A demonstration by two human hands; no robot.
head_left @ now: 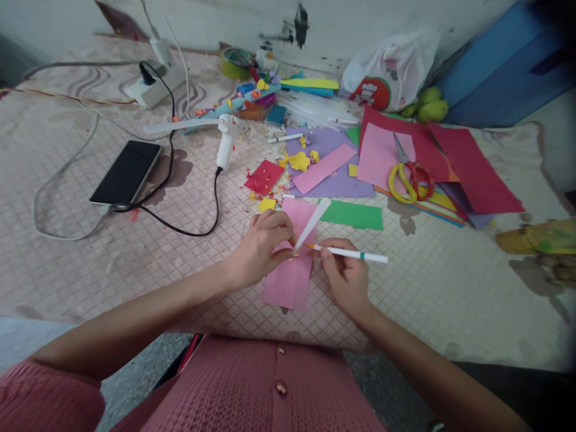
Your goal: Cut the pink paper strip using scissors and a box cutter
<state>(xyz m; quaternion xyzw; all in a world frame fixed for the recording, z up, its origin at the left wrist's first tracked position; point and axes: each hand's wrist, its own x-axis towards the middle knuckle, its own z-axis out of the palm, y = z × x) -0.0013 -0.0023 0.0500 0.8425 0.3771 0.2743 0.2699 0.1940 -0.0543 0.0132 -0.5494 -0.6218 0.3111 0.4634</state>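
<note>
A pink knitted top (270,384) with buttons down its front lies nearest, just at the edge of the table (216,264), which has a quilted-looking cover. Both hands work over an upright pink paper strip (288,288) with lengthwise creases. The left hand (267,246) is nearly closed, thumb and fingertips pinching the lower end of a tapered white strip (314,222) that slants up to the right. The right hand (346,276) is curled, thumb and fingers closed round a white marker (366,256) near its orange tip, which points left — close to the pinched end of the white strip, though I cannot tell whether they touch. Just beyond lies a green paper rectangle (353,215), and further back a purple sheet (333,139) carries yellow cut pieces and a pink band (324,168). Left of that sheet, small scraps dot a red paper piece (264,177). Scissors (406,163) with one yellow and one red handle lie on the papers at the right. Over to the left are a white glue gun (226,141) and a dark-screened phone (126,172) — a black cord runs between them. A plastic bag (393,66) and green fruits (432,109) sit at the back.
</note>
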